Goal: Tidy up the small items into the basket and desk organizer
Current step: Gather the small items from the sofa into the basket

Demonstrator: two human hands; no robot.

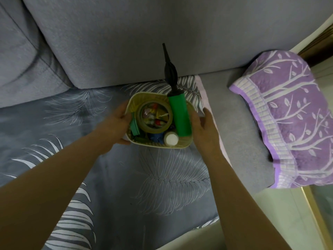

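At the middle of the frame a pale yellow basket (158, 144) sits on a grey leaf-print sofa cover (111, 177), between the two hands. The left hand (115, 123) grips its left wall; the right hand (203, 130) presses its right side, fingers curled around it. Inside lie a tape roll (142, 127), a white-capped bottle (171, 138) and a green pump (180, 118) whose black nozzle juts above the rim. Small items within the roll are too blurred to identify. A purple pillow (288, 120) lies at right.
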